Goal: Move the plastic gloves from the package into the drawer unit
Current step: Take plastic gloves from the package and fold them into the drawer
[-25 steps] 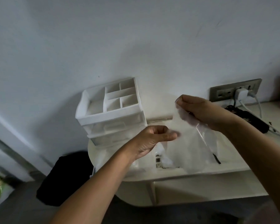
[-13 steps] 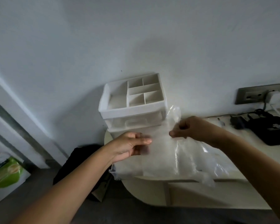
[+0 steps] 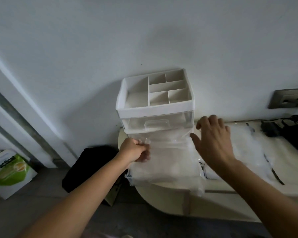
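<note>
A white drawer unit [image 3: 155,109] with a divided top tray stands against the wall on a pale table [image 3: 222,188]. Its lower clear drawer [image 3: 132,179] is pulled out toward me. A clear plastic glove [image 3: 169,157] lies spread over the open drawer. My left hand [image 3: 135,150] grips the glove's left edge. My right hand [image 3: 212,140] hovers with fingers spread at the glove's right side, holding nothing. The clear package [image 3: 251,152] lies flat on the table to the right.
A black charger and cables [image 3: 286,133] lie at the table's right end under a wall socket [image 3: 289,98]. On the floor to the left are a black bag [image 3: 88,167] and a green-and-white box [image 3: 10,170].
The glove came down from the air onto the open lower drawer. My right hand let go of it and opened. My left hand moved to the drawer's left side, still gripping the glove.
</note>
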The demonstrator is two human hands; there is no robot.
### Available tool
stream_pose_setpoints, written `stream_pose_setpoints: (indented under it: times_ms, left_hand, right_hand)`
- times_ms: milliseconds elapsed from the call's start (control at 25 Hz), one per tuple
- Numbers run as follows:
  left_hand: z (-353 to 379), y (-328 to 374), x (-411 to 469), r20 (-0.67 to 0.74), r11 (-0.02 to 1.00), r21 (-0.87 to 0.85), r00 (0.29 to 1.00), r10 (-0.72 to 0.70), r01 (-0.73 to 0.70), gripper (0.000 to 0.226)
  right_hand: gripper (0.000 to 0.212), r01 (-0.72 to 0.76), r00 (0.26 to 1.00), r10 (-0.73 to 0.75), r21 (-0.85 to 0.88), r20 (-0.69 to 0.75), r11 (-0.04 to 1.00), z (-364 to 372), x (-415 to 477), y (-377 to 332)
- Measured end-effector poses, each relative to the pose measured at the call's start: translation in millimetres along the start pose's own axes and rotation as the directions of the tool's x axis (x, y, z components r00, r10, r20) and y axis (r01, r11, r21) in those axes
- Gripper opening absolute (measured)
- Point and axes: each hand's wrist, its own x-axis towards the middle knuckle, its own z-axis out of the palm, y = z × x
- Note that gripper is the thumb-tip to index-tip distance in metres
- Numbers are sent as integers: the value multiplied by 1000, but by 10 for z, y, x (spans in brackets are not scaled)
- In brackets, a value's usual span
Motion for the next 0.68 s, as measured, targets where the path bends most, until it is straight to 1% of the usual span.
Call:
stream_pose_setpoints:
  times_ms: [40, 80, 120, 160, 200, 240, 280, 320, 400, 440, 480, 520, 560, 600, 680]
  left_hand:
    - [-1, -18, 5, -17, 1000, 18, 1000, -2, 2, 17]
    - [-11, -43, 25, -42, 999, 35, 999, 4, -2, 18]
    - [-12, -50, 25, -67, 999, 47, 998, 15, -12, 19]
    - [-13, -57, 32, -89, 998, 65, 995, 33, -27, 21]
    - [-11, -64, 29, -109, 992, 112, 992, 66, -54, 23]
    - [-12, -70, 17, -132, 971, 216, 983, 128, -98, 25]
    - [-11, -70, -15, -138, 927, 349, 971, 195, -137, 28]
    - [-9, -63, -51, -135, 857, 487, 954, 267, -171, 27]
    - [-31, -9, -137, -104, 681, 699, 912, 397, -217, 13]
    - [-38, 38, -184, -95, 577, 785, 878, 470, -224, 13]
    - [-41, 63, -206, -79, 468, 856, 840, 537, -219, 19]
    - [-28, 91, -233, -58, 405, 882, 797, 601, -240, 22]
    - [2, 106, -244, -28, 374, 887, 776, 630, -272, 19]
    - [53, 98, -254, 19, 358, 880, 778, 628, -311, 15]
    - [180, 5, -212, 136, 361, 860, 844, 519, -361, 11]
  right_hand:
    - [18, 143, 987, -138, 58, -80, 988, 12, -94, -107]
    - [18, 264, 965, -260, 159, -44, 951, 37, -178, -224]
    - [23, 313, 936, -345, 287, 67, 905, 110, -235, -320]
    - [31, 297, 890, -400, 387, 221, 873, 196, -272, -393]
    - [37, 274, 821, -437, 418, 368, 866, 316, -274, -427]
    - [41, 279, 757, -460, 407, 465, 870, 426, -233, -436]
    - [43, 279, 698, -457, 378, 552, 883, 517, -183, -428]
    - [43, 281, 644, -438, 339, 627, 898, 596, -131, -415]
    - [41, 279, 587, -389, 273, 710, 920, 729, -57, -396]
    - [38, 278, 576, -373, 255, 727, 926, 788, -35, -392]
    - [36, 281, 576, -359, 234, 735, 931, 850, -23, -394]
    - [35, 271, 584, -343, 222, 736, 937, 896, -20, -406]
    - [34, 255, 595, -332, 220, 732, 942, 918, -19, -432]
    - [32, 238, 606, -320, 218, 728, 946, 941, -27, -464]
    - [31, 196, 633, -314, 245, 708, 949, 973, -65, -532]
